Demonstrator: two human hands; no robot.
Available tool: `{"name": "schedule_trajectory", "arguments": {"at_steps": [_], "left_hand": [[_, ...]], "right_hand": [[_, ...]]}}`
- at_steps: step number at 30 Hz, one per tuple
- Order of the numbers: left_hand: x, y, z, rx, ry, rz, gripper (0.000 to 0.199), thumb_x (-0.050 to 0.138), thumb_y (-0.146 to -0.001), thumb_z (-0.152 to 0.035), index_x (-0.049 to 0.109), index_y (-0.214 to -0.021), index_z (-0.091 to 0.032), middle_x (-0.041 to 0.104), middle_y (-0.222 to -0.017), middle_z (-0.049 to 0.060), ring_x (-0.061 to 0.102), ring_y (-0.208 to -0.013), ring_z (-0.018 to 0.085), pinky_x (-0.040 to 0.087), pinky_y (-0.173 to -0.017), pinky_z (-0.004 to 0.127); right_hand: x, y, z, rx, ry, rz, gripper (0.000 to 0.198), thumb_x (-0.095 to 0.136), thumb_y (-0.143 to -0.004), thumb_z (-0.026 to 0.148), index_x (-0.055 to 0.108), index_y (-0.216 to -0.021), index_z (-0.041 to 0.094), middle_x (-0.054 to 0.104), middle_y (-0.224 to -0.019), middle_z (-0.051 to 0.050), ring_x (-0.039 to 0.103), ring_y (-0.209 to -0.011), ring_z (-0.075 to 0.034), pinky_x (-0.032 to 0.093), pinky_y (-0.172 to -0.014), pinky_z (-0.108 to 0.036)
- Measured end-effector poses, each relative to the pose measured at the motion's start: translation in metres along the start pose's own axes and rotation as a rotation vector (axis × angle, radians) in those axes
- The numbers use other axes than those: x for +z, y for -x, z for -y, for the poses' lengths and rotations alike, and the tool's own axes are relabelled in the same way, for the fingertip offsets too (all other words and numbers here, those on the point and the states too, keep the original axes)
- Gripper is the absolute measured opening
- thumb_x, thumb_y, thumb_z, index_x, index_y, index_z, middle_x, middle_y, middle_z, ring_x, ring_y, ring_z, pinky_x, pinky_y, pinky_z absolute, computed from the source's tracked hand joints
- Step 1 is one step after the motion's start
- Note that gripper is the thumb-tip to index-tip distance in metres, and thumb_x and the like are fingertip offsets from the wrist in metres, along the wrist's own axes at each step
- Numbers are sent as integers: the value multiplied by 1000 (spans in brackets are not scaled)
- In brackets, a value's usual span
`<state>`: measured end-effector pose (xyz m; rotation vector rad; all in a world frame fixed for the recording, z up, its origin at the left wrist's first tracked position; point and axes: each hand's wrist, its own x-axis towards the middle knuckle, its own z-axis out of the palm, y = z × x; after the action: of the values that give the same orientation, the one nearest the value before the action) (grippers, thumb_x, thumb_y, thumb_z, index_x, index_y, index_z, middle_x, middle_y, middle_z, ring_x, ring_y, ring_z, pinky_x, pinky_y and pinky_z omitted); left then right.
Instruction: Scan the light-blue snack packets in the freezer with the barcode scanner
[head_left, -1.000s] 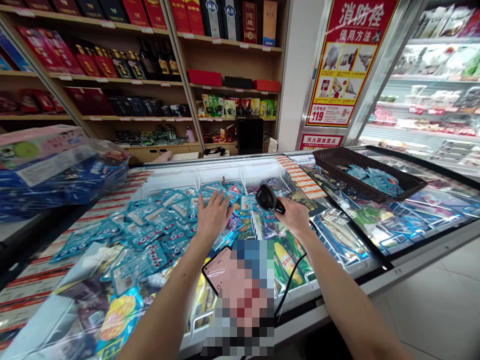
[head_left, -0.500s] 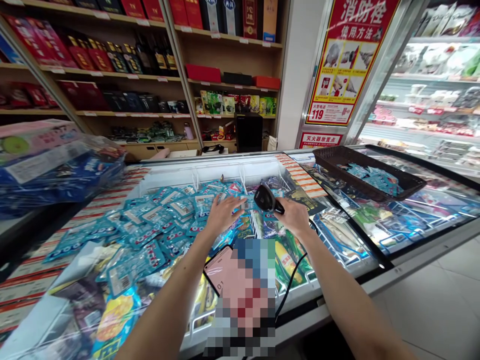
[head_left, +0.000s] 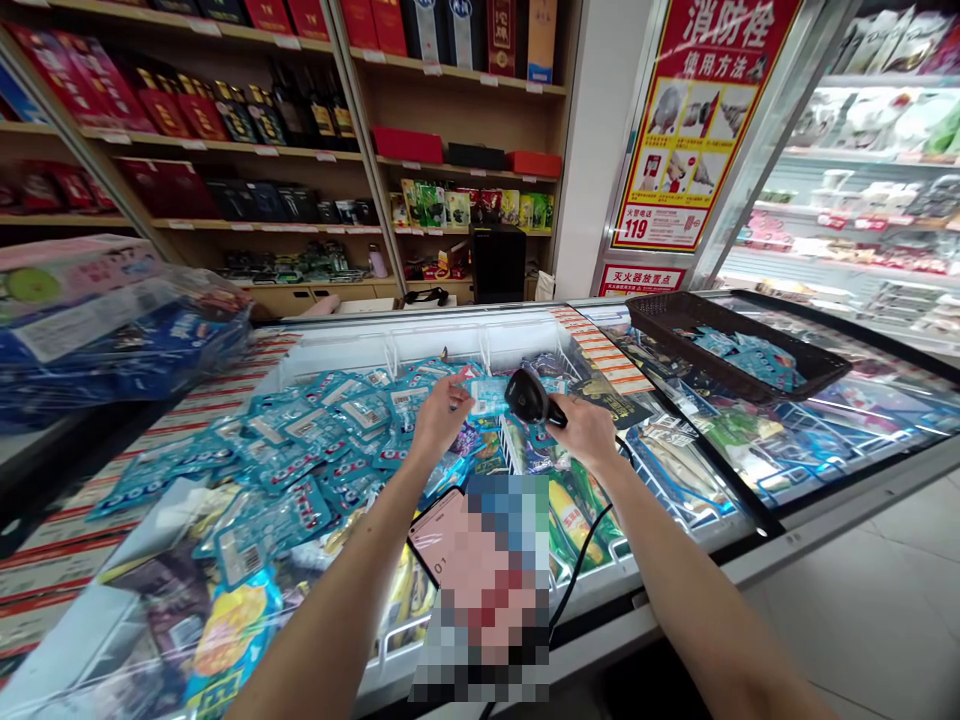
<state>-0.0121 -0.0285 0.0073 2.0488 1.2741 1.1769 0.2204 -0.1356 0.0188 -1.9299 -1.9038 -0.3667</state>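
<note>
Blue packet (head_left: 487, 397) in left hand (head_left: 442, 412), packets (head_left: 754, 355) in brown basket (head_left: 821, 367)

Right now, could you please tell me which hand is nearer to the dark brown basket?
The right: the right hand, gripping the black scanner, is left of the dark brown basket; the left hand, holding a blue packet, is farther left.

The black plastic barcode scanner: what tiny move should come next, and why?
Probably aim the black plastic barcode scanner at the flat light-blue plastic packet, because the left hand holds that packet close beside the scanner, which the right hand grips.
</note>
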Motion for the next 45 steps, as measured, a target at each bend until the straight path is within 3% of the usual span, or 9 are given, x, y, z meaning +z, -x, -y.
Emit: {"name": "schedule_trajectory", "arguments": {"at_steps": [6,12,17,24,37,45], "left_hand": [[-7,5,1,-37,107,-105,32,55,-73,-40,62,-94,-18,64,-81,4,60,-75,16,48,-70,29],[-19,19,-9,-82,198,-169,29,56,-72,-42,60,-88,-19,61,-79,2,59,-74,16,50,-66,28],[-17,22,-2,-169,313,-180,31,60,-68,-40,59,-91,-18,60,-76,2,59,-72,16,52,-67,31],[-17,21,1,-164,327,-118,31,61,-68,-39,61,-89,-17,61,-75,1,59,-71,15,51,-68,30],[-12,19,17,-139,263,-135,31,59,-71,-39,60,-92,-17,64,-77,3,61,-71,18,51,-66,32],[-13,18,18,-148,267,-129,31,59,-71,-40,59,-92,-17,62,-76,3,61,-71,17,51,-66,32]], "right_hand": [[0,2,-1,-110,-42,-46,37,53,-82,35,55,-118,27,67,-97,-3,62,-86,-18,40,-69,-23],[0,8,-1,-269,-87,-61,37,53,-82,32,55,-118,27,67,-94,-2,62,-83,-17,40,-70,-23],[-3,11,0,-334,-123,2,38,54,-81,35,55,-118,25,67,-94,-3,61,-84,-17,39,-72,-23],[0,12,3,-376,-103,25,36,54,-81,35,56,-117,27,67,-92,-3,61,-83,-16,39,-71,-23],[8,12,2,-444,-141,-55,35,56,-81,39,58,-113,23,68,-90,-4,62,-80,-17,41,-69,-24],[9,12,2,-438,-142,-19,36,55,-82,39,57,-114,23,68,-92,-5,61,-81,-17,41,-71,-25]]}}
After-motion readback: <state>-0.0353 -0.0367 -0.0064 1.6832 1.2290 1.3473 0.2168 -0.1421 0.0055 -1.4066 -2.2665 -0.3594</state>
